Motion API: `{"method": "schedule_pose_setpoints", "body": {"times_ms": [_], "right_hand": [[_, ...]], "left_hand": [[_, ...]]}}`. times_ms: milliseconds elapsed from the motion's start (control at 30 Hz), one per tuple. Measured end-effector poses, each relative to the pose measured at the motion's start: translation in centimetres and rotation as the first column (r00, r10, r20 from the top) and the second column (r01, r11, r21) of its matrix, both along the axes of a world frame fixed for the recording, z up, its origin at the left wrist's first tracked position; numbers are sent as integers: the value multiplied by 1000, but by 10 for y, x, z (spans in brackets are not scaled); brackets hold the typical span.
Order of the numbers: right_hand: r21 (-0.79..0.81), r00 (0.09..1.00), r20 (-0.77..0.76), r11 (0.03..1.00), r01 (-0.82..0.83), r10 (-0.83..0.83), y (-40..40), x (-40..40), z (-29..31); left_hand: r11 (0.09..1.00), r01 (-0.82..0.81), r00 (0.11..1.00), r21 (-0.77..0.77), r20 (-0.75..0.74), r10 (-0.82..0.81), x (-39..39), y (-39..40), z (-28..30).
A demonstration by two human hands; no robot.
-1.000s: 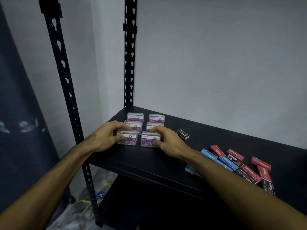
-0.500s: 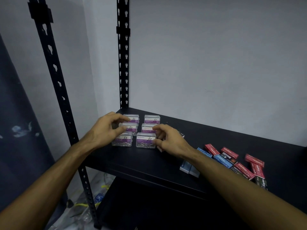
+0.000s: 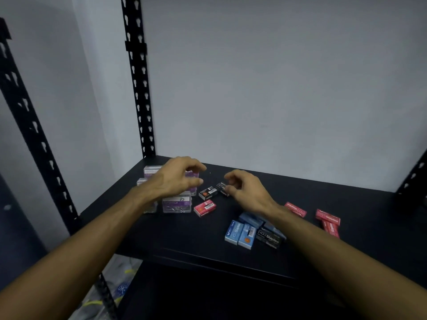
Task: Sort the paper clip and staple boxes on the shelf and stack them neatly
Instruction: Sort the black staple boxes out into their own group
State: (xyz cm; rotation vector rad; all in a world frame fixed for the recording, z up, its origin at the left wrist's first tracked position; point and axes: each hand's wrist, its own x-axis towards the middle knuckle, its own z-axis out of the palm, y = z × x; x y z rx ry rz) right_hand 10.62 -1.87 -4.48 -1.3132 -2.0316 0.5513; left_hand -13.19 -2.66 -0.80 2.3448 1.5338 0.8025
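black box (image 3: pixel 268 237): "Staples" | blue box (image 3: pixel 233 232): "Staples", sideways | red box (image 3: pixel 296 209): "Staples", upside down | bottle below shelf (image 3: pixel 121 288): "OK" | clear purple-labelled boxes (image 3: pixel 176 205): print too blurred to read

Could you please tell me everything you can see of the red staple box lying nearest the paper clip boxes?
The red box is a small, flat carton, cardboard by its look. It lies flat on the black shelf, turned at a slight angle. Its top carries a white barcode label and a small round mark; any print is too blurred to read. It sits just right of the nearest clear paper clip box, apart from it, and in front of a black staple box. Neither hand touches it.
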Motion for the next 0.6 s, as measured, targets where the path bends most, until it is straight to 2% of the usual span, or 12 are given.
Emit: {"method": "schedule_pose_setpoints", "body": {"times_ms": [200,333,600], "right_hand": [[-10,994,81,997,74,-73,18,10,-10],[-45,976,193,993,106,-96,29,6,-15],[16,896,423,990,140,-133,40,-5,-21]], "left_hand": [[991,25,986,-134,-161,-46,25,28,-9],[990,18,953,-142,-297,-60,30,39,-16],[999,19,778,-45,-627,-43,43,47,-21]]}}
